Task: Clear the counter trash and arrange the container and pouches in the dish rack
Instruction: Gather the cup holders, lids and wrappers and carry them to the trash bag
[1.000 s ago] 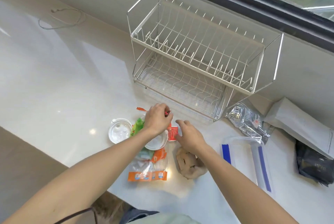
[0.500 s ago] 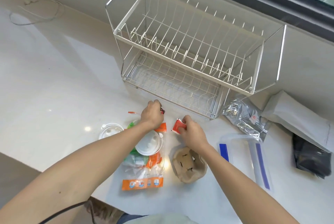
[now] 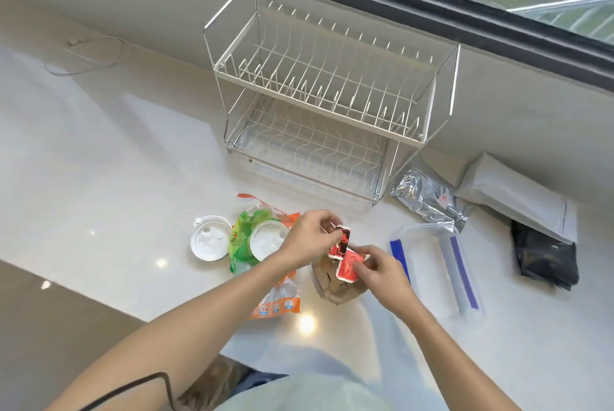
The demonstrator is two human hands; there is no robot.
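Right hand (image 3: 378,269) pinches a small red-and-white sauce packet (image 3: 349,264); left hand (image 3: 309,239) pinches a second red-and-black packet (image 3: 342,239), both above the brown crumpled paper cup holder (image 3: 335,287). Clear rectangular plastic container with blue strips (image 3: 435,264) lies just right; white wire dish rack (image 3: 325,95) beyond.

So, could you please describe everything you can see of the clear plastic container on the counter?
The clear plastic container is a shallow, see-through rectangular box with rounded corners and two blue strips, probably clips, along its long sides. It appears empty. It lies flat on the white counter, in front of the dish rack's right end, beside a crumpled silver pouch. The right hand works just left of it; contact is unclear.
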